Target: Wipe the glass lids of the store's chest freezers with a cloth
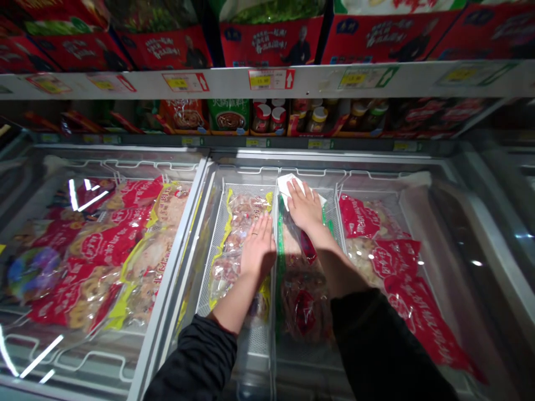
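My right hand lies flat with its fingers spread, pressing on a folded white cloth or paper wipe near the far edge of the freezer's glass lid. Below it, seen through the glass, are packs with green edging and a dark red pack. My left hand, a ring on one finger, is stretched out flat over the lid and holds nothing. Under that hand are clear packs with yellow edges. Whether the left palm touches the glass everywhere is hidden.
A frame bar divides this lid from the left freezer section, which holds red and yellow food bags. More red bags lie at right. A price-tag shelf edge overhangs the back, above jars and boxed packets.
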Available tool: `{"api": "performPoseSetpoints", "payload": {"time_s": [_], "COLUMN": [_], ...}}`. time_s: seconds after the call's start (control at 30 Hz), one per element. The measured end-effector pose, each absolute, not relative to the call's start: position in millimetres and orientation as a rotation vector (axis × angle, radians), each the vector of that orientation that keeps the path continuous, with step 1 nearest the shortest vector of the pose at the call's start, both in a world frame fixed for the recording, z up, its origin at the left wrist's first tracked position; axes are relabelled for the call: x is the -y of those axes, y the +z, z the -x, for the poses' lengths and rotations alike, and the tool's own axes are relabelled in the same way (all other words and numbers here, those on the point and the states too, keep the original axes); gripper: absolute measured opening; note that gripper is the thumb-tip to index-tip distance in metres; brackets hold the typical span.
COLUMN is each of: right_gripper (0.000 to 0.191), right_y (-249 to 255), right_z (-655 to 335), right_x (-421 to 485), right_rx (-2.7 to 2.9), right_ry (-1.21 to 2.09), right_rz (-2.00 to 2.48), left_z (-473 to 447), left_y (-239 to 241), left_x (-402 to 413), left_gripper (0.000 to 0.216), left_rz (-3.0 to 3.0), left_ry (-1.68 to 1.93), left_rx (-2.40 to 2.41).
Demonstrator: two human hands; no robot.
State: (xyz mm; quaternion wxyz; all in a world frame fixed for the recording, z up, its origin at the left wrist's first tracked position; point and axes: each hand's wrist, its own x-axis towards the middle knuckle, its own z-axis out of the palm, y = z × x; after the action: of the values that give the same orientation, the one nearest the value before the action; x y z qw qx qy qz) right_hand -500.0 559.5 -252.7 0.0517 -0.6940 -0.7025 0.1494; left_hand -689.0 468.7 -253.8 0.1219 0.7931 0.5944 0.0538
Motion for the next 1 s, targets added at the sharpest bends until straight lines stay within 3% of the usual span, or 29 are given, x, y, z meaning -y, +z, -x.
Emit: {"api": "performPoseSetpoints", "payload": {"time_s": [0.27, 0.4, 0.6, 0.83, 1.0], "right_gripper": [0.063, 0.061, 0.064, 0.063, 0.063], "right_y": [-244, -248, -250, -248, -250], "right_z": [514, 485, 498, 511, 488], "right_x": [-520, -497, -560, -544, -523], "right_rx": [2.474, 2.414, 2.124, 2.367, 2.339], "right_ry": [0.489, 0.428, 0.37, 0.436, 0.413], "right_rz": [1.805, 1.95, 2.187, 1.933, 2.028], "left_z": [691, 689, 686, 686, 688], "left_y": [-255, -244, -232, -231, -233], "left_x": [-467, -465, -463, -464, -464], "left_gripper": [0.062, 0.064, 0.069, 0.063, 0.067], "left_rz": [-2.306, -2.289, -2.315, -2.215, -2.187], "left_ry": [0.183, 0.215, 0.204, 0.197, 0.248], "left_rx": [-1.723, -1.737, -1.711, -1.673, -1.647]}}
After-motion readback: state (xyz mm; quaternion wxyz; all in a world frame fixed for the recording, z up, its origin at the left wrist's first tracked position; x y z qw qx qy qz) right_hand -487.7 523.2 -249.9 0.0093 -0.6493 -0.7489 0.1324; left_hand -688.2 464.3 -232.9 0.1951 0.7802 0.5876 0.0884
